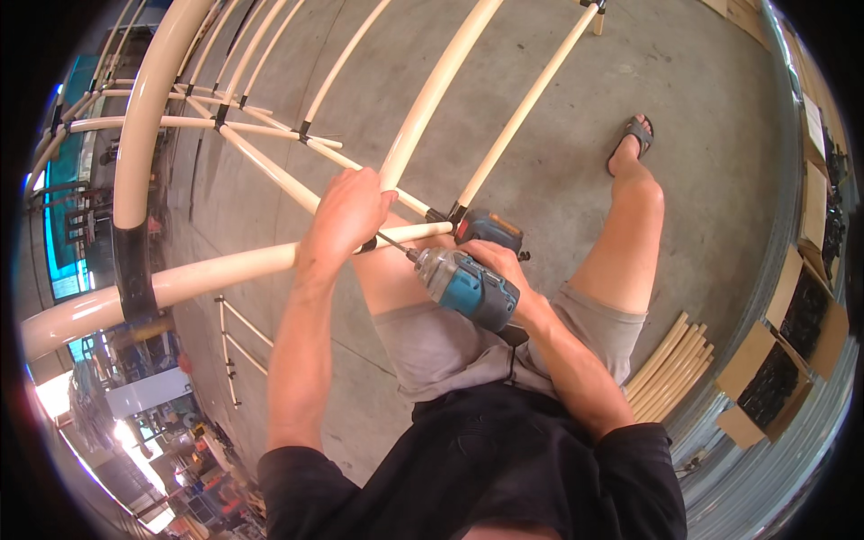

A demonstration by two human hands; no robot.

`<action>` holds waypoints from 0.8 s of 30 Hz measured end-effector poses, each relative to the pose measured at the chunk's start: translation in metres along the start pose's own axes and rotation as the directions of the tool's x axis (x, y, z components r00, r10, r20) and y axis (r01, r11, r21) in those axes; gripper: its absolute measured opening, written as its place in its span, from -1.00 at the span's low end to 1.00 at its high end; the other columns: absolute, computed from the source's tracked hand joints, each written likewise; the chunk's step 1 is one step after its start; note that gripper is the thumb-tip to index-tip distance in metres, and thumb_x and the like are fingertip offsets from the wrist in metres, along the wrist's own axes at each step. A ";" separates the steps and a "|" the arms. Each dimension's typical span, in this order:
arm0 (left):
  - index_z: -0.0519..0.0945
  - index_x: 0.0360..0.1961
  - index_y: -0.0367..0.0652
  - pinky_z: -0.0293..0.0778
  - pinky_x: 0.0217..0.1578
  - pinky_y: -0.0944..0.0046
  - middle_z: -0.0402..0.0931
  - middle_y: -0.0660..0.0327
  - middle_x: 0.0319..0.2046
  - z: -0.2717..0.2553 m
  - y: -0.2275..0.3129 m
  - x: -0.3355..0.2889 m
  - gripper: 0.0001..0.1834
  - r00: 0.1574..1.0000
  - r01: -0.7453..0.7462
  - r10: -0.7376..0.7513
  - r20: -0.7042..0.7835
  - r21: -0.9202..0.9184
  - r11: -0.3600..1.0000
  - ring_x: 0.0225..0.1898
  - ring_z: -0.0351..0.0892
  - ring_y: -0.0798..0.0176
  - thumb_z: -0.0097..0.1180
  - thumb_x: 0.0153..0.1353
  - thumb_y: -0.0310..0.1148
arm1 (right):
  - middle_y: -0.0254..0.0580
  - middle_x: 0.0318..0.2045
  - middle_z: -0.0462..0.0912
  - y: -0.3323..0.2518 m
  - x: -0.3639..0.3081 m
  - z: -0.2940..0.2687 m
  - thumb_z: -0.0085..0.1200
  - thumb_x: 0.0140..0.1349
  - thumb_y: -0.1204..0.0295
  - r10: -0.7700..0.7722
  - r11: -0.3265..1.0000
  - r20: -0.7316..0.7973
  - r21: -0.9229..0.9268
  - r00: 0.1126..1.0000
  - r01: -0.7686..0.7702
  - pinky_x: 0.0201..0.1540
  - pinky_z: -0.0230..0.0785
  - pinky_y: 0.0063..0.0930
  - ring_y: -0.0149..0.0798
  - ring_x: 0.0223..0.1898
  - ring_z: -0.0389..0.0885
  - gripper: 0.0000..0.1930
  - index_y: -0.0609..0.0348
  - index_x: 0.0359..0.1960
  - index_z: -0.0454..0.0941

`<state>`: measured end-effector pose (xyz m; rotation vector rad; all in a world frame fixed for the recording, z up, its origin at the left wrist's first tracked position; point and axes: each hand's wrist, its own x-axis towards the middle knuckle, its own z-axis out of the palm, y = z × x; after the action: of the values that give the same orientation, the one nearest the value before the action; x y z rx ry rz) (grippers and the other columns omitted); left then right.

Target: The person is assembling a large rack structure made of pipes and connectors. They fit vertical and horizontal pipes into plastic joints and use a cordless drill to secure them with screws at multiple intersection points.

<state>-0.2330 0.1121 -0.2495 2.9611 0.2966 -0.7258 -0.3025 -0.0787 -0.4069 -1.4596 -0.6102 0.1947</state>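
Note:
My right hand (495, 258) is wrapped round the grip of a teal and black cordless impact driver (468, 286). Its long bit points up and left, toward a black pipe joint (368, 245) on a cream pipe (225, 274). Whether the tip touches a screw there is too small to tell. Over that same joint my left hand (351, 202) is closed, gripping the cream pipes where they meet; its fingertips are partly hidden. A second black joint (457, 213) ties an upright pipe (531, 108) to the frame just beyond the driver's battery.
The cream pipe frame extends to the upper left, with a thick pipe (144, 135) close by. Cut pipes (670, 369) lie on the concrete floor (711, 180) at right. Cardboard boxes (756, 355) of black parts stand at the far right. Shop clutter (193, 450) fills the lower left.

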 end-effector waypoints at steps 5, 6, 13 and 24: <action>0.59 -0.56 -0.46 0.44 -0.35 -0.13 0.51 -0.24 -0.58 0.011 -0.007 0.003 -0.63 0.977 -0.144 0.151 -0.153 0.057 0.988 -0.45 0.55 -0.32 0.21 0.22 -0.30 | -0.05 -0.44 0.57 0.009 -0.015 0.007 0.22 0.03 0.45 0.131 0.987 0.004 0.089 0.991 -0.131 -0.24 0.42 -0.34 -0.08 -0.37 0.58 -0.79 0.25 -0.29 0.57; 0.60 -0.55 -0.46 0.44 -0.33 -0.14 0.52 -0.25 -0.57 0.016 -0.011 0.006 -0.63 0.975 -0.143 0.151 -0.162 0.063 0.988 -0.42 0.56 -0.33 0.22 0.21 -0.29 | -0.03 -0.43 0.57 0.011 -0.014 0.005 0.21 0.03 0.45 0.105 0.994 -0.011 -0.017 0.994 -0.106 -0.24 0.42 -0.31 -0.05 -0.36 0.58 -0.79 0.24 -0.29 0.57; 0.61 -0.54 -0.42 0.46 -0.31 -0.13 0.52 -0.24 -0.57 0.009 -0.004 -0.006 -0.63 0.992 -0.062 0.066 -0.107 0.042 0.997 -0.41 0.57 -0.32 0.19 0.23 -0.26 | -0.12 -0.32 0.61 -0.010 -0.007 -0.015 0.19 -0.05 0.39 -0.145 0.966 -0.034 -0.222 0.989 0.134 -0.15 0.39 -0.25 -0.02 -0.23 0.57 -0.59 0.17 -0.09 0.61; 0.62 -0.23 -0.35 0.49 -0.15 -0.02 0.63 -0.14 -0.34 0.014 0.031 -0.013 -0.70 0.887 -0.091 0.177 -0.426 0.214 0.973 -0.22 0.61 -0.21 0.16 0.27 -0.25 | -0.13 -0.38 0.69 0.122 -0.077 -0.003 0.29 -0.02 0.53 0.371 0.926 -0.472 0.126 0.800 -0.355 -0.25 0.49 -0.34 -0.12 -0.39 0.63 -0.77 0.32 -0.28 0.63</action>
<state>-0.2442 0.0778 -0.2549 3.2587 0.0434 -0.0520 -0.3365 -0.1035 -0.5453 -1.5100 0.0949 0.1229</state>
